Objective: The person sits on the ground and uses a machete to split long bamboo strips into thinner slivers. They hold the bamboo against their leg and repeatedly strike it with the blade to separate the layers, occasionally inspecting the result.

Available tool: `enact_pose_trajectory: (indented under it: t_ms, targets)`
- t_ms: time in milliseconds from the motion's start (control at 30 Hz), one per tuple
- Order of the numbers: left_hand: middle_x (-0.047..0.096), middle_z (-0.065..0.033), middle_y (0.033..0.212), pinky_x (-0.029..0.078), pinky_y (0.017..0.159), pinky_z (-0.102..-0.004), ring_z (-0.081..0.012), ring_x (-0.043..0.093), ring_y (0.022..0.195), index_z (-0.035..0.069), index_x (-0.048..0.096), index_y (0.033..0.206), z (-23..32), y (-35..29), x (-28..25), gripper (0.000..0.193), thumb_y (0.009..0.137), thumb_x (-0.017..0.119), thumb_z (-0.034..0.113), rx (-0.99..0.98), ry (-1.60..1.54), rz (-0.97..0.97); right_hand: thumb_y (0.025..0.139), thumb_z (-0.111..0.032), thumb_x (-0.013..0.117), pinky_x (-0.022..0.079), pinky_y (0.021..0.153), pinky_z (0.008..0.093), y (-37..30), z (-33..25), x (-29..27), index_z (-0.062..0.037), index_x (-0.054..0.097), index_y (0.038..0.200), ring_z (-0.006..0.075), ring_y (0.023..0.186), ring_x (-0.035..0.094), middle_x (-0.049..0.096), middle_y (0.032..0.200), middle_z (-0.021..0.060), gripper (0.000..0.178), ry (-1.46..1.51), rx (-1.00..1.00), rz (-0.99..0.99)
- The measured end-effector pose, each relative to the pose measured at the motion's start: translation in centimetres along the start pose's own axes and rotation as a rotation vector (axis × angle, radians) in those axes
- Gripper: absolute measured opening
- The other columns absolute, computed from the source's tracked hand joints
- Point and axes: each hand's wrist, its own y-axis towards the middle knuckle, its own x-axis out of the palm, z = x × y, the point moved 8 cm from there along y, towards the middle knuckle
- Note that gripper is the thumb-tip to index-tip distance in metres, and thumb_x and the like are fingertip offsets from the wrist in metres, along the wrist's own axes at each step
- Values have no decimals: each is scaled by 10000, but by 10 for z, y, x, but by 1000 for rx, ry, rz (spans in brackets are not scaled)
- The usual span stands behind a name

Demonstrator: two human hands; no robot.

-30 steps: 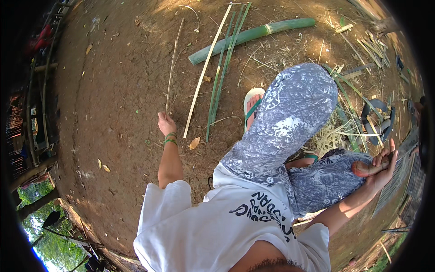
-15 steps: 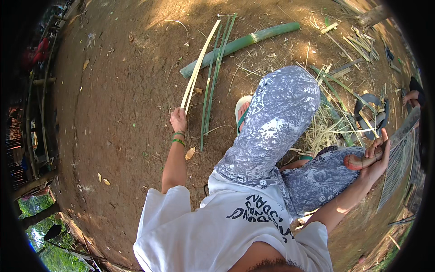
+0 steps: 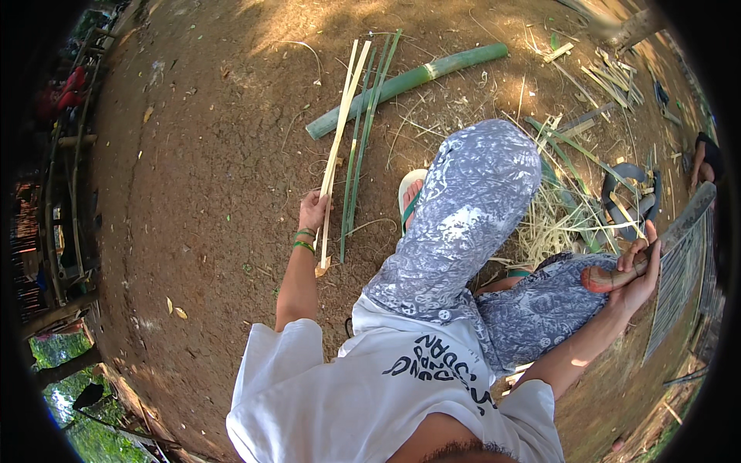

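Low on the left, my left hand (image 3: 314, 210) has its fingers closed on pale bamboo strips (image 3: 340, 135). Their far ends cross the thick green bamboo pole (image 3: 409, 77), and one near end reaches past my hand to a dry leaf. Just right of these lie several narrow green bamboo strips (image 3: 361, 147), also over the pole. My right hand (image 3: 637, 282) is wrapped round the wooden handle of a machete (image 3: 689, 214), beside my right knee. Its reddish handle end points left, and the broad blade slants away to the upper right.
Bamboo shavings (image 3: 544, 231) are heaped beside my legs, near dark curved pieces (image 3: 617, 193). Split offcuts (image 3: 614, 81) are scattered at the far right. Another person (image 3: 704, 158) is partly visible at the right edge. A pole fence (image 3: 71, 177) stands on the left.
The pale strips have shifted toward me and slightly right; one end now extends below my left hand, and their far tips have spread. My right hand and the machete have tilted slightly.
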Motion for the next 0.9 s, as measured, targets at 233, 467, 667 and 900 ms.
enact_pose_trajectory:
  t_ms: [233, 467, 667, 900]
  targets:
    - [638, -21, 843, 543, 584, -249, -86, 623, 646, -7, 614, 1227, 88, -35, 11, 296, 975, 602, 147, 148, 9, 66, 1058, -272, 449, 366, 424, 208, -4, -5, 16, 64, 520, 1339, 52, 474, 423, 541, 736, 29, 443, -19, -22, 11]
    - [643, 23, 822, 488, 545, -207, -47, 603, 633, 5, 622, 1251, 251, -111, 62, 298, 989, 618, 148, 403, -108, -68, 984, -246, 609, 377, 387, 220, -11, -6, 61, 62, 585, 1200, 63, 442, 452, 571, 698, 56, 377, 20, -22, -94]
    - [662, 2, 849, 499, 586, -220, -75, 627, 660, -8, 632, 1221, 356, -196, 135, 271, 977, 627, 109, 568, -74, -308, 952, -260, 663, 402, 387, 221, 7, -26, 126, 28, 603, 1129, 70, 440, 497, 717, 935, 194, 344, 137, 49, -246]
    - [682, -38, 832, 524, 616, -233, -102, 659, 678, -32, 655, 1105, 346, -269, 177, 178, 966, 624, 76, 576, 12, -520, 921, -483, 669, 441, 398, 222, 35, -72, 173, 46, 561, 1152, 74, 460, 520, 706, 1073, 228, 587, 393, 31, -325]
